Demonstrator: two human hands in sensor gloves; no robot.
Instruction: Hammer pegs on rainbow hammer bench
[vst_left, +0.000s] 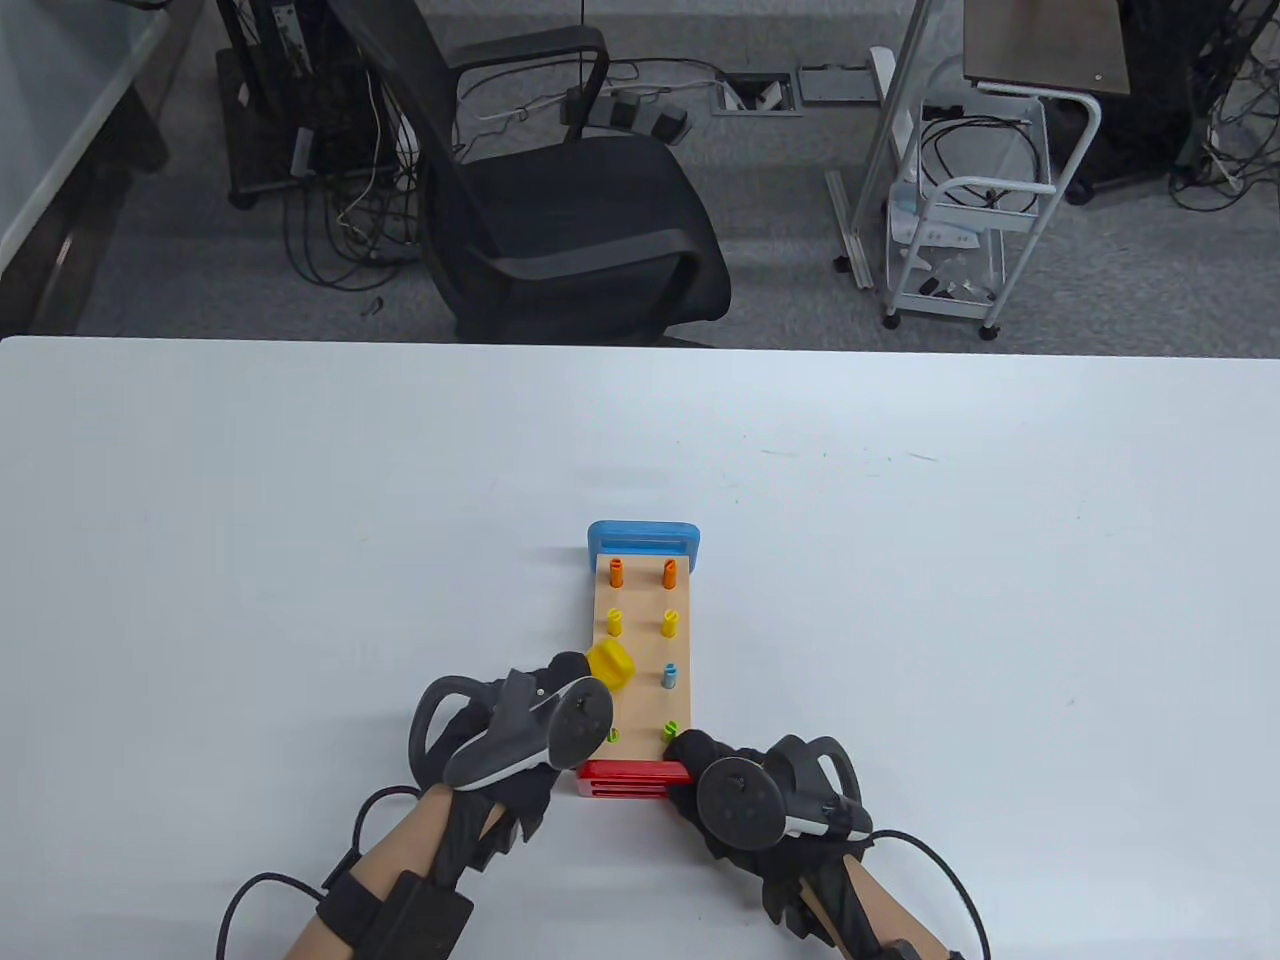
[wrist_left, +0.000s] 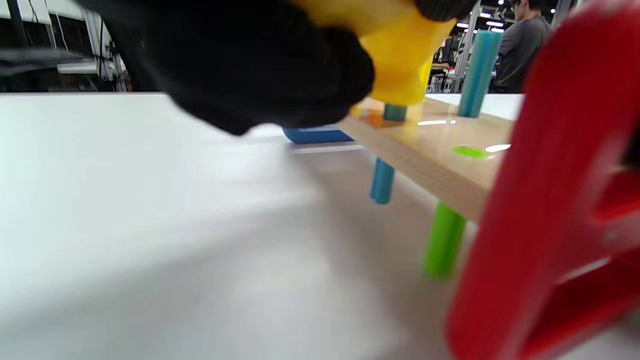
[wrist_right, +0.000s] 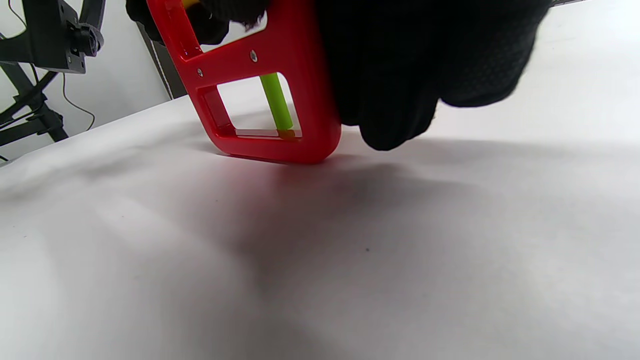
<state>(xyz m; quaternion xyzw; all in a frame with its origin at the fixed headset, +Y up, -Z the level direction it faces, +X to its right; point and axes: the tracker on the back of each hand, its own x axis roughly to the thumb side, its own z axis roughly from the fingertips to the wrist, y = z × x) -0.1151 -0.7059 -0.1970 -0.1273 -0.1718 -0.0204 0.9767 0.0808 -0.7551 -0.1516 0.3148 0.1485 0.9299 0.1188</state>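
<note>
table view: white table (vst_left: 300, 520) fills the lower two thirds of the frame, black office chair (vst_left: 560, 200) behind its far edge at upper centre, white wire cart (vst_left: 960, 230) upper right.

rainbow hammer bench (vst_left: 643, 650) sits low centre of the frame, long axis running away from the camera; wooden deck, blue end piece (vst_left: 645, 540) at the far end, red end piece (vst_left: 632, 778) at the near end.

left hand (vst_left: 520, 730), lower left of the bench, clenched around the yellow hammer (vst_left: 611, 664); hammer head sits over the deck's left row. left wrist view shows the head resting on top of a blue peg (wrist_left: 383, 181), which pokes out below the deck.

right hand (vst_left: 760, 800), lower right of the bench, fingers (wrist_right: 395, 75) pressed against the red end piece; whether they wrap around it, cannot tell.

pegs in two rows: orange pegs (vst_left: 616, 573) farthest, yellow pegs (vst_left: 614, 621) next, a second blue peg (vst_left: 670, 677) standing tall on the right, green pegs (vst_left: 671, 729) nearest. left green peg (wrist_left: 442, 240) is driven nearly flush, shaft hanging below the deck.
</note>
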